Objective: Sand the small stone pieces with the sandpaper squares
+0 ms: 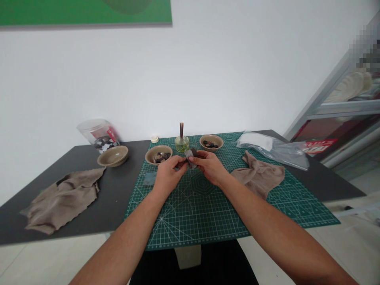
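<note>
The dark desk (117,206) stands against the white wall (208,71). A big green mat (208,221) with white lines lies across the desk, reaching from its back edge to its front edge. A crumpled brown cloth (67,198) lies by the desk's front left corner. A clear plastic bag (276,150) lies by the back right corner, partly on the mat. A second brown cloth (264,174) lies on the right part of the mat, just beside the right arm. Near the back left corner, a clear tub (97,134) leans over with dark and white bits inside. One tan bowl (113,155) sits close to the tub, on the bare desk. Two more bowls are on the mat near the back edge: the left bowl (151,151) and the right bowl (219,138) both hold small dark and light bits. Between them is a little glass jar (182,145) with sticks in it. The left hand (170,172) and the right hand (211,165) both pinch a small grey piece (190,153) over the mat, in front of the jar. A flat bluish piece (150,179) lies by the mat's left edge. A little white roll (154,139) sits at the back edge.
</note>
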